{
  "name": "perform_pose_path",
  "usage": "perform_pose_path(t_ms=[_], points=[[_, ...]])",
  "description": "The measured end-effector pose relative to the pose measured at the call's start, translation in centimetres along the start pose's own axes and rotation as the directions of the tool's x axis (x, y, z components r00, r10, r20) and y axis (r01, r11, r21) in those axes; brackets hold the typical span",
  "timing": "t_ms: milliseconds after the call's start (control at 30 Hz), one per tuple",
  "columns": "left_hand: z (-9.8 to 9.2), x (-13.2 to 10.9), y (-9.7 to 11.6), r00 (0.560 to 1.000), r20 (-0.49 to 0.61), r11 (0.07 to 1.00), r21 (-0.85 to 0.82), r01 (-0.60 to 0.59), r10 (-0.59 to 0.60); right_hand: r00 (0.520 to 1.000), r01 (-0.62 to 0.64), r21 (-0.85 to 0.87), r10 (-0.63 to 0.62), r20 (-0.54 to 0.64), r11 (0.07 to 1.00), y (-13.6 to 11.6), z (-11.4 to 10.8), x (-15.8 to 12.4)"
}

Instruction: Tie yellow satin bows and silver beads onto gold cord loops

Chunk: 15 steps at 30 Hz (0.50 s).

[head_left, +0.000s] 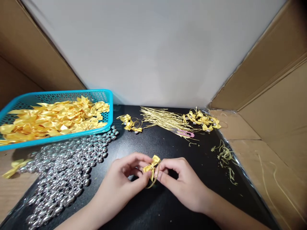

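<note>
Over the black tabletop (144, 207), my left hand (127, 179) pinches a yellow ribbon bow (151, 166) between thumb and fingers. A thin gold cord (155, 180) curves in a loop from the bow. My right hand (178, 179) is closed at the bow's right side, its thumb and forefinger pinched on the cord. The cord's ends are hidden by the fingers. To the left of my left hand spreads a heap of shiny silver beads (67, 172).
A blue basket (111, 110) full of yellow bows stands at the left. Finished-looking bows with beads (130, 123) lie behind my hands, beside gold cord lengths (165, 119) and pink-handled snips (184, 133). More beaded bows (203, 120) and cord scraps (225, 155) lie right. Cardboard walls (275, 64) flank the table.
</note>
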<state>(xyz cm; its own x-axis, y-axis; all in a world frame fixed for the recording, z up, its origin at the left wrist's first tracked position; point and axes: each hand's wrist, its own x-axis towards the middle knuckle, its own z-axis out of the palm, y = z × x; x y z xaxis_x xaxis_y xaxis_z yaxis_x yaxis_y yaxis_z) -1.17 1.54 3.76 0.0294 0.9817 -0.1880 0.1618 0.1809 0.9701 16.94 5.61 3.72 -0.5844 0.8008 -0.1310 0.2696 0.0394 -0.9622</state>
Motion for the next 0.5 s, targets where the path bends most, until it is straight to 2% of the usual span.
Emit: perform_pose_path(t_ms=[167,367,433,500], points=[[0.26,0.23,0.28,0.998,0.022,0.996,-0.075,0.057,-0.056,0.999,-0.015,0.112,0.019,-0.032,0.994,0.42,0.61,0.06],[0.05,0.55,0.02,0.992,0.029,0.965,-0.228,0.127,-0.123,0.998,-0.033,0.095,0.038,-0.046,0.995,0.26,0.74,0.08],[0.0,0.64,-0.15,0.99,-0.003,0.963,-0.234,0.135,-0.139,1.0,0.01,0.061,-0.008,-0.027,0.998,0.07,0.66,-0.04],[0.0,0.68,-0.27,0.99,-0.032,0.969,-0.211,0.127,-0.137,0.992,0.121,0.019,-0.121,-0.024,0.992,-0.01,0.6,-0.21]])
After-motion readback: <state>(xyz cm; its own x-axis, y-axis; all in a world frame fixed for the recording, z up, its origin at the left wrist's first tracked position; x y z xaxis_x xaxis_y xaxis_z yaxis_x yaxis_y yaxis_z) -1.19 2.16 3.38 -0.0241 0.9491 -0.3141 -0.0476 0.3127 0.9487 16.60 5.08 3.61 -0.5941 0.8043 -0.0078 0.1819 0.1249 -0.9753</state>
